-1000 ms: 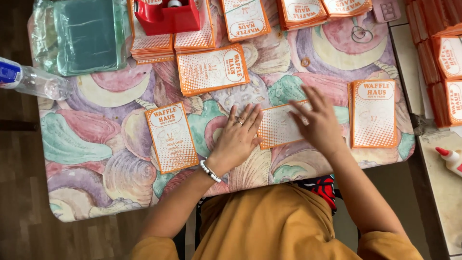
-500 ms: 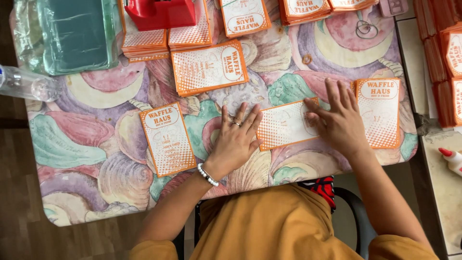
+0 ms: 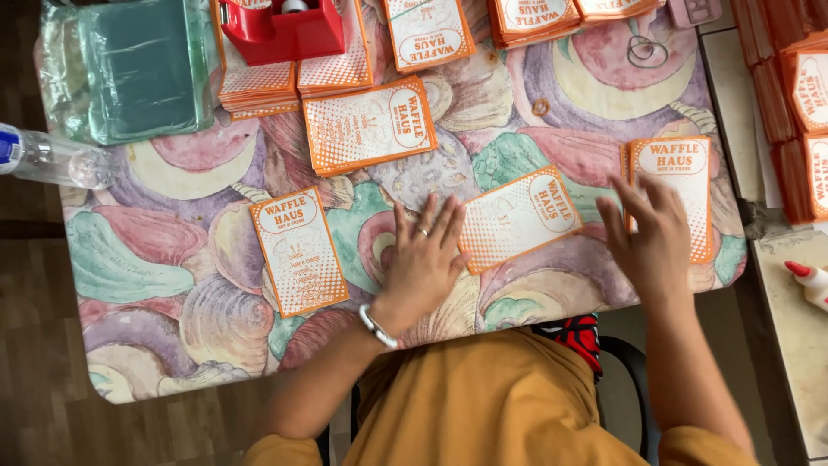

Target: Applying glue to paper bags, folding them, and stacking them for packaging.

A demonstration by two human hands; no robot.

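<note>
Orange card (image 3: 517,217): flat on the patterned table (image 3: 155,285)
Left hand (image 3: 424,259): fingers spread, palm down, touching its edge
Right hand (image 3: 653,239): open, over another card (image 3: 681,173)

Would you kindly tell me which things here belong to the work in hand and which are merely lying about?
In hand: left hand flat beside the middle card; right hand on the right card stack.
Lying about: plastic bottle, red tape dispenser, green packet, glue bottle.
</note>
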